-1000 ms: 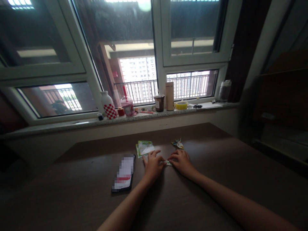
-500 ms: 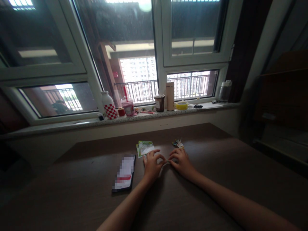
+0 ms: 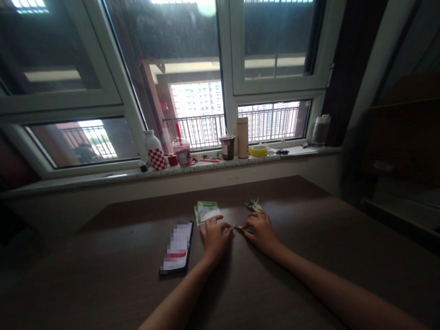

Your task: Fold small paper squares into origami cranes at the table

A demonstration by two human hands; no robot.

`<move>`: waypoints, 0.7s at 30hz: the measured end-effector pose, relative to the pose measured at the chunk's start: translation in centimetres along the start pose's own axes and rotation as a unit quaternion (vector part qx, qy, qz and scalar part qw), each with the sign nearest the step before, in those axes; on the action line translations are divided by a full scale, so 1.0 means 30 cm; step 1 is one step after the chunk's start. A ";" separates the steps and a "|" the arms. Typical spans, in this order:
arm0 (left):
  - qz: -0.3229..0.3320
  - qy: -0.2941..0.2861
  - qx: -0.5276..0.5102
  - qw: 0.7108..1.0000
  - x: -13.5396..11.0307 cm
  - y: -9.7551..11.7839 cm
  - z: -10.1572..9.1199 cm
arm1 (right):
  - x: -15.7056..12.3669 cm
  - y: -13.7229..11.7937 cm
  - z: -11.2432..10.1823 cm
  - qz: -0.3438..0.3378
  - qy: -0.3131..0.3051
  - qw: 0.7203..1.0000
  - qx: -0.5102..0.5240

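Observation:
Over the brown table, my left hand and my right hand face each other with a small gap between their fingertips. A thin, pale piece shows between the fingertips, pinched by my right hand; its kind is too small to make out. The thumb and forefinger of my left hand are pinched together near its end, and what they hold, if anything, is hidden. Beyond the left fingers lie green and white printed packets. Just past the right fingers sits a little heap of crumpled scraps.
A phone lies left of my left hand. Along the windowsill stand a checkered bottle, a pink drink cup, a dark drink cup, a beige flask and a yellow tape roll.
My left hand has shifted slightly left, so the fingertips of the two hands are farther apart. More of the thin piece shows between them. The packets and scraps stay put.

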State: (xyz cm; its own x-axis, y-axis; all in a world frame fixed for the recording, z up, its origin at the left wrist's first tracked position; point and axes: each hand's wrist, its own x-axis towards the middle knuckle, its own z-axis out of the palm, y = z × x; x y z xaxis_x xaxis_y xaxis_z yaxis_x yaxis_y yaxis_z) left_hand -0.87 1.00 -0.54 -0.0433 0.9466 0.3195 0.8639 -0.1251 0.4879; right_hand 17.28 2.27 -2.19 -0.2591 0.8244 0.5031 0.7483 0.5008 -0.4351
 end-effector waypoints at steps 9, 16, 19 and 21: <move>0.001 -0.042 0.015 0.999 0.001 0.012 -0.001 | -0.005 -0.015 -0.006 -0.012 -0.029 0.999 0.023; -0.007 -0.057 0.010 0.998 -0.002 0.015 -0.003 | -0.003 -0.016 -0.008 -0.015 -0.050 0.997 0.056; -0.003 -0.061 0.004 0.998 -0.002 0.013 -0.003 | 0.004 -0.001 0.002 0.031 -0.049 0.997 0.058; 0.002 -0.054 0.005 0.999 -0.001 0.011 -0.001 | 0.009 0.009 0.011 0.058 -0.051 0.996 0.052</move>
State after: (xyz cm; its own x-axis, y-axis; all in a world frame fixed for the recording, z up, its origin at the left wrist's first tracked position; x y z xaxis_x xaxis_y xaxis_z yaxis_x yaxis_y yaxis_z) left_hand -0.58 0.93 -0.37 0.0141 0.9728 0.2312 0.8689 -0.1263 0.4787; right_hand 17.21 2.70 -2.43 -0.2397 0.8981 0.3686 0.7103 0.4211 -0.5641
